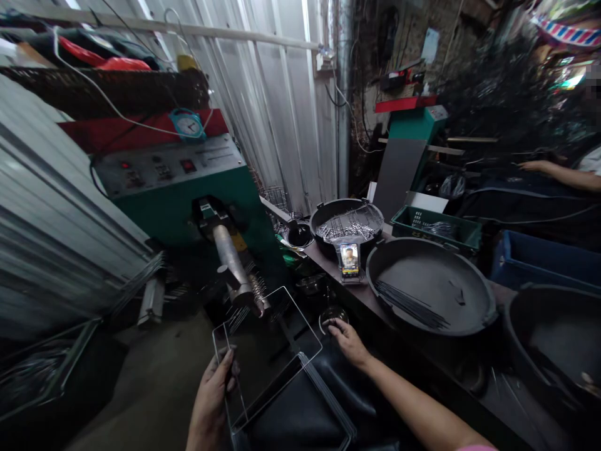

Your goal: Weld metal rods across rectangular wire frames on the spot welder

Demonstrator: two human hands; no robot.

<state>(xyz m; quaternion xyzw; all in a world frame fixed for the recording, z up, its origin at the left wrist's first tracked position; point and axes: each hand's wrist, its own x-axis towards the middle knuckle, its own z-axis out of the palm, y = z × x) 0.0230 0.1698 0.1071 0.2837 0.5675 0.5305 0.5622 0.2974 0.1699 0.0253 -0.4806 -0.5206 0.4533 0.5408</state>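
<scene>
My left hand (216, 376) is closed on one side of a rectangular wire frame (300, 308), which is held tilted in front of the green machine. A thin cross wire runs near the gripped side. Beyond the frame is the machine's metal arm (230, 257), with a coiled spring (259, 289) beside it. My right hand (347, 341) is to the right of the frame, apart from it, with thumb and fingers pinched together. What they hold, if anything, is too small to make out. Just behind those fingertips is a round, shiny dish (334, 314). Below, several stacked wire frames (328, 394) lie by a black padded surface.
A green machine (178, 207) stands ahead. On the right bench are a pan of short wires (347, 210), a phone (350, 260), a wide pan (422, 269) with dark rods, and a green basket (436, 227). Another person's arm (558, 172) reaches in at far right.
</scene>
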